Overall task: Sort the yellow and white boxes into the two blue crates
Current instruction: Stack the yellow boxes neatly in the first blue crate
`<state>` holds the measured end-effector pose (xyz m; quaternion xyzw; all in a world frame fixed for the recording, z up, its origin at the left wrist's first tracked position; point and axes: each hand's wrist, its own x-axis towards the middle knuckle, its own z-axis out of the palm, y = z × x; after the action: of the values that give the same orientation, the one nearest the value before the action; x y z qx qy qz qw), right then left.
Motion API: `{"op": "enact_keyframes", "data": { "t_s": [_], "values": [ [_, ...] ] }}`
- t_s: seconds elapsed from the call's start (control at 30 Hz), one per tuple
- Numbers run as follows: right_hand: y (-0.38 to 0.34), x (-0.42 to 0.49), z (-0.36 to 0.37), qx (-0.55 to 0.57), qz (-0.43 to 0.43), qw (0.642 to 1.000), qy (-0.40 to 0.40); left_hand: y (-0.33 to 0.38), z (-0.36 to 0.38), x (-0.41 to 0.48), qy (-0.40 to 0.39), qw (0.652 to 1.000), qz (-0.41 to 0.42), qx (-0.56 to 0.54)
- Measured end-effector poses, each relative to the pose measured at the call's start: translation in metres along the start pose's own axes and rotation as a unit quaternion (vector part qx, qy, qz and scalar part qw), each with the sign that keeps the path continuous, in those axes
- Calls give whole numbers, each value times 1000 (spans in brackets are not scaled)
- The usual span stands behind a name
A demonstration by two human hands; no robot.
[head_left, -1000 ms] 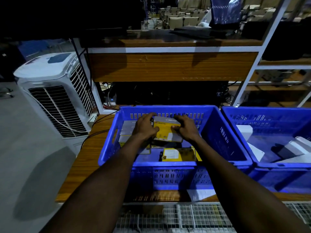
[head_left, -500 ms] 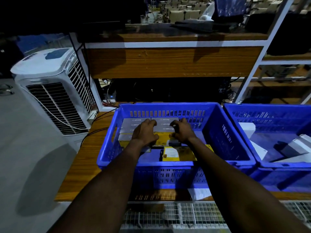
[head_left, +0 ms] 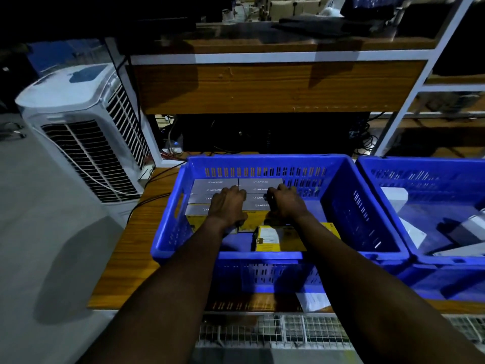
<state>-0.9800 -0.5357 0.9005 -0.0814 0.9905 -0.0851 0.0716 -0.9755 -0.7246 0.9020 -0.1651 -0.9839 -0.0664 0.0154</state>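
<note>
left hand, right hand both inside blue crate, on yellow box; gripping or just resting, can't tell

White air cooler just left of wooden tabletop. Black cables cross the tabletop's far-left corner. Wooden shelf above its far edge. Paper slip and wire mesh at its near edge.

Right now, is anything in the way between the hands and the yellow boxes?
Nothing visible is. The left hand and the right hand are touching the yellow boxes stacked inside the left crate.
</note>
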Motion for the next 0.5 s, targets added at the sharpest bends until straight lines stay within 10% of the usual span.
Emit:
{"op": "enact_keyframes", "data": {
  "t_s": [0.5],
  "values": [
    [-3,0,3,-64,-10,998,4,4,6,1,0,998,16,57]
  ]
}}
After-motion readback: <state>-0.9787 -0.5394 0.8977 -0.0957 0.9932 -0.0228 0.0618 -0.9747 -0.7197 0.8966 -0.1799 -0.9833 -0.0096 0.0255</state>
